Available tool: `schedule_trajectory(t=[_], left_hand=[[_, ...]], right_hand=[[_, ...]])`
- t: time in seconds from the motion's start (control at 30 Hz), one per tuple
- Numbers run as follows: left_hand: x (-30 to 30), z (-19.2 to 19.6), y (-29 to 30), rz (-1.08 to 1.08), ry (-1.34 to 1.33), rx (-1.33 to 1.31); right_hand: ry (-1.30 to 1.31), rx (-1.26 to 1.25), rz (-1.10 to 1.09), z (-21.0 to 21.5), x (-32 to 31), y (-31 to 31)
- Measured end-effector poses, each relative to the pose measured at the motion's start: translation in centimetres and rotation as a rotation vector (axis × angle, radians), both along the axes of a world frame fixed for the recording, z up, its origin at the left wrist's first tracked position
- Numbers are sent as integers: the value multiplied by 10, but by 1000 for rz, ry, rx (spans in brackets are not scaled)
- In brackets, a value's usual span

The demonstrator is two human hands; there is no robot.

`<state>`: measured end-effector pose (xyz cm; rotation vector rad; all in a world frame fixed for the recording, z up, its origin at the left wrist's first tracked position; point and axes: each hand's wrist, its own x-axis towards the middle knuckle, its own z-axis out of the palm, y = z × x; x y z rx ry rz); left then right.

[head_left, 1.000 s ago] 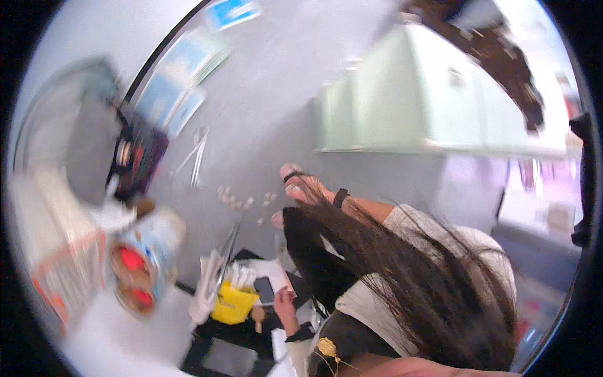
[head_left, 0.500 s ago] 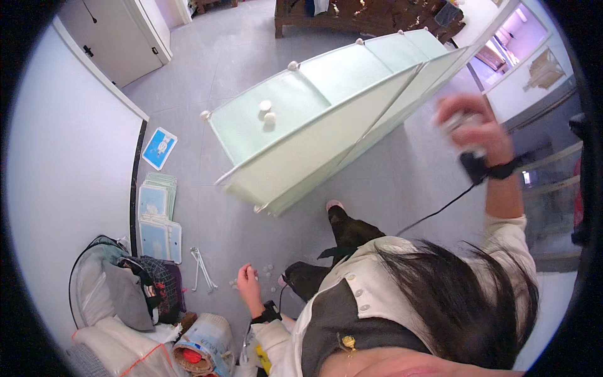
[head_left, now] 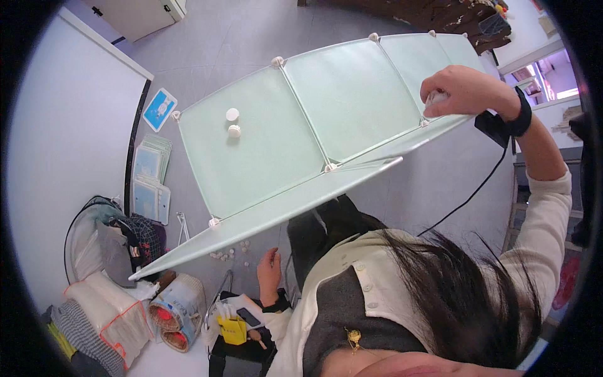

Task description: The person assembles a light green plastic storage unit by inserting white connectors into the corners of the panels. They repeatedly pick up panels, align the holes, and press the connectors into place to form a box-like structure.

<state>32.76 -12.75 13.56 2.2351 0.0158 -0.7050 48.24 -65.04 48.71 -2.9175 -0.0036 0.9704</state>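
A long rack of pale green panels [head_left: 245,151] with thin white frames and round white connectors at its corners spans the view in front of me. My right hand [head_left: 465,93] is curled round small white connectors [head_left: 436,98] at the rack's near edge, toward the right; my fingers partly hide them. Two loose white round connectors, an upper one [head_left: 232,114] and a lower one [head_left: 234,131], lie on the leftmost panel. My left hand [head_left: 269,274] is low beside my knee, fingers loosely stretched, nothing visible in it. Several small white connectors [head_left: 221,256] are scattered on the floor near it.
Stacked panels [head_left: 151,185] and a blue-and-white card [head_left: 160,109] lie along the left wall. White rods [head_left: 183,227] rest on the floor. Bags [head_left: 103,314] and rolls [head_left: 178,308] crowd the lower left, beside a black stool [head_left: 235,352] holding a yellow box [head_left: 232,330]. A cable [head_left: 480,188] trails from my right wrist.
My right hand has come from beside the rack onto its near edge. The rack's panels now face me more, with a near panel sticking out toward me. My view has shifted too.
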Motion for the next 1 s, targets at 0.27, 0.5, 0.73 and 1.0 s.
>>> schedule_trajectory(t=[0.27,0.5,0.73,1.0], left_hand=[[46,-3,-6,-220,-158,101],[84,44,-31,-419,-427,6],[110,147,-89,-517,-202,-348],[132,254,-167,-871,-855,-768]], right_hand=[[-164,-1,-9,-6,-16,3],[-422,73,-59,2,-25,-14],[-1149,1279,-555,28,-133,-23],[-139,2039,-2413,-179,-226,78]])
